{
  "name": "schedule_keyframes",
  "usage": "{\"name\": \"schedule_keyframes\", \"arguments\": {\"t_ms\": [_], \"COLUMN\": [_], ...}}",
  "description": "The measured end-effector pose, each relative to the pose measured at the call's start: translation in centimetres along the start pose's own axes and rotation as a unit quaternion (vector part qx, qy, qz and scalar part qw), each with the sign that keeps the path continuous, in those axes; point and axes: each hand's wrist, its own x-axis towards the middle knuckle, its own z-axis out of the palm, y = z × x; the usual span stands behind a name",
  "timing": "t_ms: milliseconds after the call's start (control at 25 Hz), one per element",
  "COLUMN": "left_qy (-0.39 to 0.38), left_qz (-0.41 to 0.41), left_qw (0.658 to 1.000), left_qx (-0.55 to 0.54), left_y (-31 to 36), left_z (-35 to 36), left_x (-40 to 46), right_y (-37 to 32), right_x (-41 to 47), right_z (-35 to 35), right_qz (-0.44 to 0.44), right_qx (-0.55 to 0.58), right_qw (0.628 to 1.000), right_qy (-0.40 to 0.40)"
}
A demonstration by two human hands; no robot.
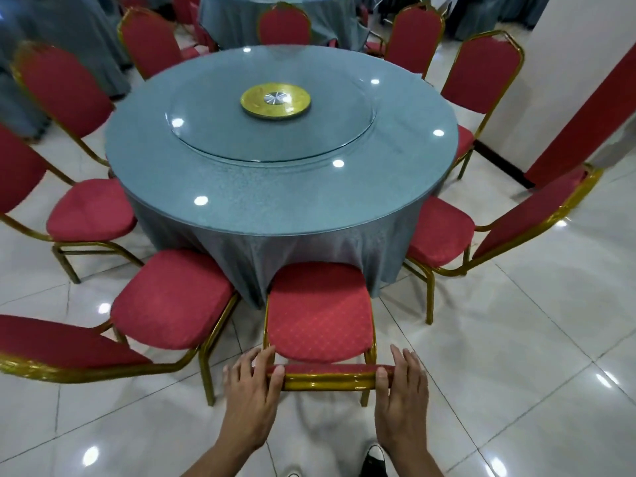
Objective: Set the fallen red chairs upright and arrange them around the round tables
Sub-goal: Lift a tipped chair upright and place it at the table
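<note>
Low centre of frame: left hand (249,395) and right hand (401,390) gripping the gold top rail of an upright red chair (320,315), seat tucked against the draped round table (275,173). More red chairs ringing it.

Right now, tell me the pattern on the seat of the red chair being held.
Red seat cushion with a grid of small gold dots, clearest in the head view.

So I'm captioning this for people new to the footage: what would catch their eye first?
The big round table in the middle, draped in blue-grey cloth, with a glass turntable and gold hub. Upright red chairs with gold frames ring it. At the bottom, the left hand and right hand grip the top of the nearest chair's backrest, its seat partly under the cloth.
</note>
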Motion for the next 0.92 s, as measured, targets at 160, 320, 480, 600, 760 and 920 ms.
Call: {"name": "schedule_keyframes", "arguments": {"t_ms": [160, 320, 480, 600, 760, 920], "left_qy": [0.013, 0.031, 0.033, 0.030, 0.047, 0.055], "left_qz": [-0.024, -0.061, -0.077, -0.098, -0.105, -0.118], "left_qw": [1.000, 0.997, 0.995, 0.993, 0.991, 0.988], "left_qx": [-0.012, -0.046, -0.051, -0.054, -0.074, -0.082], "left_y": [3.6, 6.8, 9.0, 10.0, 10.1, 9.4], "left_z": [2.3, 3.9, 4.2, 4.5, 4.1, 3.6], "left_x": [1.9, 5.1, 8.6, 11.4, 15.6, 18.0], "right_y": [2.5, 3.6, 3.7, 3.4, 2.2, 1.1], "right_x": [5.5, 11.7, 17.2, 20.9, 25.7, 28.2], "right_z": [-1.5, -2.5, -2.7, -2.4, -1.0, 0.5], "right_qz": [-0.027, -0.071, -0.107, -0.117, -0.123, -0.130], "right_qx": [-0.004, 0.007, 0.003, 0.003, -0.005, -0.002], "right_qw": [0.999, 0.996, 0.991, 0.987, 0.982, 0.978], "right_qy": [-0.044, -0.062, -0.086, -0.106, -0.146, -0.162]}}
